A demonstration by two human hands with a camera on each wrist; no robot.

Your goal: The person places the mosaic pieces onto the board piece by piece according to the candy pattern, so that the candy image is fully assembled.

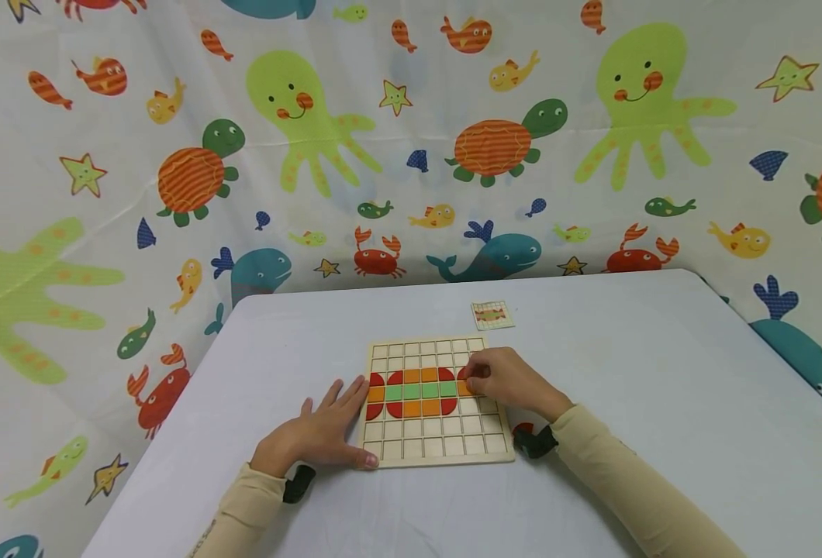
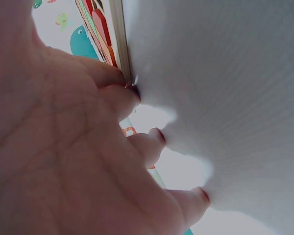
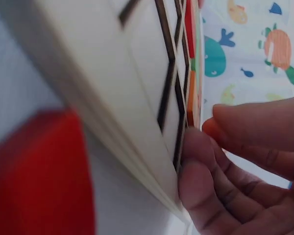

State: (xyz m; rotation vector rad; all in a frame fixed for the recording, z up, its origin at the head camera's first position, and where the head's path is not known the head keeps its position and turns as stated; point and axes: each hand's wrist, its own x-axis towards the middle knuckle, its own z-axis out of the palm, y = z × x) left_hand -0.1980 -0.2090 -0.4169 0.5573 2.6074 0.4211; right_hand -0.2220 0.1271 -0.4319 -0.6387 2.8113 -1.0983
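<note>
A wooden grid board lies on the table with red rounded pieces, orange square tiles and green square tiles set in its cells. My left hand is spread along the board's left side, with the thumb at the near left corner and fingertips by the left edge. At the pattern's right end, my right hand has thumb and index finger close together on an orange square tile, partly covering it. The other fingers touch the board's surface in the right wrist view.
A small pattern card lies behind the board. One loose red piece sits beside the board's right edge, partly hidden by the right wrist's camera. A curtain printed with sea animals hangs behind the white table.
</note>
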